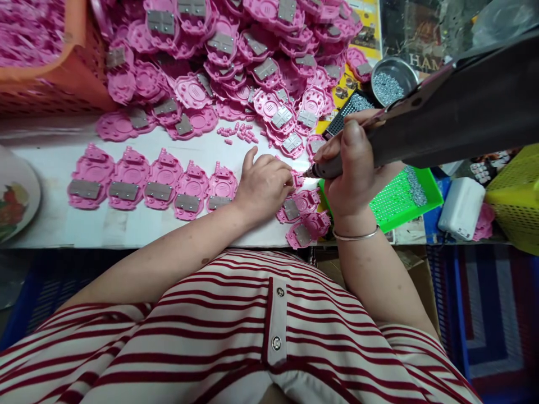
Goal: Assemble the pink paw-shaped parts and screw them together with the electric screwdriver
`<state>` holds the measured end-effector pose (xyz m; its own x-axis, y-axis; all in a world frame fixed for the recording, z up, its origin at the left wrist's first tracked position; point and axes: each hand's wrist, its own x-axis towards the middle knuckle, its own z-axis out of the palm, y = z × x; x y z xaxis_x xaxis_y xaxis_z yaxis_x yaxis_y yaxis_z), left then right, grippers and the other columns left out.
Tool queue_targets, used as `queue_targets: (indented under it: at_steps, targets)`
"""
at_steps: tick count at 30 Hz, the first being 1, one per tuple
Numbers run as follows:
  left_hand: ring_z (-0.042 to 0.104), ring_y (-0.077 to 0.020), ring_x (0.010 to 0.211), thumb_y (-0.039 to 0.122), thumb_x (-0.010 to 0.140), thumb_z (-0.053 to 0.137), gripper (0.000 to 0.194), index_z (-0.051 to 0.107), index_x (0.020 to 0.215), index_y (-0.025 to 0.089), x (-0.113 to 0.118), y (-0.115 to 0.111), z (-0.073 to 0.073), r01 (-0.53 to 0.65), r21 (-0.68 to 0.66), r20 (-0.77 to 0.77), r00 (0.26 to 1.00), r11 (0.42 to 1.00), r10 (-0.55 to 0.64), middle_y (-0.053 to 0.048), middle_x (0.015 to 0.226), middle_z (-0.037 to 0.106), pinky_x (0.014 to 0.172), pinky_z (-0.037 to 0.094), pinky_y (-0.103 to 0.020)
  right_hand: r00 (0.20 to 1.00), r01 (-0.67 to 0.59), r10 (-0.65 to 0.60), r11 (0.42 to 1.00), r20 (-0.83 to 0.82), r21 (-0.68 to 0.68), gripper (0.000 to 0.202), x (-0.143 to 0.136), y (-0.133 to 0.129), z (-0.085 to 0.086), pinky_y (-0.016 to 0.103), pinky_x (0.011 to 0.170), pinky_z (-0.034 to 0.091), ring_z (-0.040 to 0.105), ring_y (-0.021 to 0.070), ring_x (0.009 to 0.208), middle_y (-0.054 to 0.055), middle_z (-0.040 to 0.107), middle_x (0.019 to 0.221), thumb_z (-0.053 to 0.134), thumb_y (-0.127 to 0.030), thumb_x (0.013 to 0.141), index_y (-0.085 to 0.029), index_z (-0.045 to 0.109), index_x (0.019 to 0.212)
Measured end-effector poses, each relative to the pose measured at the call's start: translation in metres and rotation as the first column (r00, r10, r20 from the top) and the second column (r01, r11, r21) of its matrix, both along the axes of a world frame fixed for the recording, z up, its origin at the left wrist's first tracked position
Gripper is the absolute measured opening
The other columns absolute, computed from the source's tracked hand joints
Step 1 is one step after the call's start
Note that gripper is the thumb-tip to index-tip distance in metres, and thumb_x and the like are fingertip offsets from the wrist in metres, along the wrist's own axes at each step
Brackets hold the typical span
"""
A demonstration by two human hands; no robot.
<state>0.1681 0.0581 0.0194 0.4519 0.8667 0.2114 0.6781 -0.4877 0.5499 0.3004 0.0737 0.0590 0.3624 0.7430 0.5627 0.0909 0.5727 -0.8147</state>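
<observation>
Lying in a row at left of frame, pink moulded-plastic shells with grey metal plates (163,169) are leading toward the left hand (264,184), resting at centre, fingers at a part-hidden pink plastic shell (298,178), their closure impossible to tell. Looking light, stiff and slightly slippery, that shell is probably calling for a hold by its rim. Right of centre, the right hand (352,165) is clamping around a long, dark-grey, screwdriver-like tool (438,106).

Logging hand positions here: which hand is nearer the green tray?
Right. The right hand, wrapped around the dark tool, overlaps the left end of the green tray in this view. The left hand is farther off, to the tray's left, among pink parts.
</observation>
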Motion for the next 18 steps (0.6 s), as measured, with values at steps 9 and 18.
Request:
queue_targets:
  at_steps: [9, 18]
  targets:
    - [0.060, -0.0246, 0.103, 0.023, 0.090, 0.060, 0.015, 0.071, 0.080, 0.024, 0.0003, 0.0002, 0.0013, 0.018, 0.011, -0.043, 0.999, 1.000, -0.018, -0.002, 0.101, 0.073, 0.117, 0.021, -0.058, 0.997, 0.031, -0.026, 0.998, 0.074, -0.061, 0.043, -0.0029, 0.0045, -0.0048, 0.028, 0.043, 0.041, 0.048, 0.0095, 0.044, -0.004, 0.056, 0.063, 0.064, -0.067, 0.078, -0.025, 0.057, 0.086]
    - [0.062, -0.0237, 0.098, 0.020, 0.091, 0.059, 0.013, 0.071, 0.087, 0.018, 0.0005, 0.0034, -0.0015, 0.081, -0.035, -0.040, 0.996, 0.996, -0.083, -0.007, 0.105, 0.073, 0.090, 0.045, -0.039, 0.985, 0.009, -0.001, 0.999, 0.171, -0.045, 0.034, 0.0013, 0.0024, -0.0048, 0.029, 0.043, 0.041, 0.046, 0.0107, 0.043, -0.004, 0.054, 0.061, 0.059, -0.060, 0.086, -0.027, 0.056, 0.090]
